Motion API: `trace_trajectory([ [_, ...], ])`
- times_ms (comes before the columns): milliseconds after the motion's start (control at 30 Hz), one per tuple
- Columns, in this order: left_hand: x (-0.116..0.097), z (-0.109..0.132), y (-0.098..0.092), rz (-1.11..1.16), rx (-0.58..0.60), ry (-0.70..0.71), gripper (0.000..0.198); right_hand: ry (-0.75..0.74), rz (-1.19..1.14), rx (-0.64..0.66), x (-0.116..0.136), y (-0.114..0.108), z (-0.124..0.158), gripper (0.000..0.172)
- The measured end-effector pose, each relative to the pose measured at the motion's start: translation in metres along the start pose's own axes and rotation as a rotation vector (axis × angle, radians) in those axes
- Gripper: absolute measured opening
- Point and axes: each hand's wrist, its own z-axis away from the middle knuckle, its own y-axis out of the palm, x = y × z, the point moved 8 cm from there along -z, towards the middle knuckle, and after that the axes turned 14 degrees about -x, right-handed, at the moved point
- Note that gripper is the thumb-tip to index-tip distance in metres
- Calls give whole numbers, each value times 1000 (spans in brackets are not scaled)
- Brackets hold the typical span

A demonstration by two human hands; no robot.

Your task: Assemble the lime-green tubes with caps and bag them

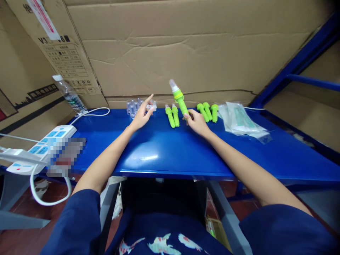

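Observation:
My right hand (195,120) grips the lower end of a green plastic tube with a clear tip (178,96), held upright and tilted left above the blue table (170,148). My left hand (142,114) rests on the table with its index finger stretched out, its fingertips touching a small clear cap (152,105). Several more clear caps (133,106) stand just left of it. Two green tubes (172,115) lie between my hands, and three more green tubes (207,111) lie right of my right hand.
A heap of clear plastic bags (240,120) lies at the right. A water bottle (69,94) leans at the back left, beside a white power strip (39,148) with cables. Cardboard boxes (186,46) wall off the back. A blue frame rail (300,60) rises at right.

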Motion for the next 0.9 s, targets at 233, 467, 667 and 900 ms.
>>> trace_trajectory([
  [233,36,-12,-46,-218,-257,68,60,240,-215,-15,-30,1,-5,55],
  [467,40,-13,-66,-476,-304,0,42,439,-249,90,-32,8,3,54],
  [667,25,-7,-58,-604,-183,-40,31,447,-33,188,-22,3,9,54],
  [900,8,-6,-43,-639,-91,29,25,316,198,277,-10,-1,10,58],
])
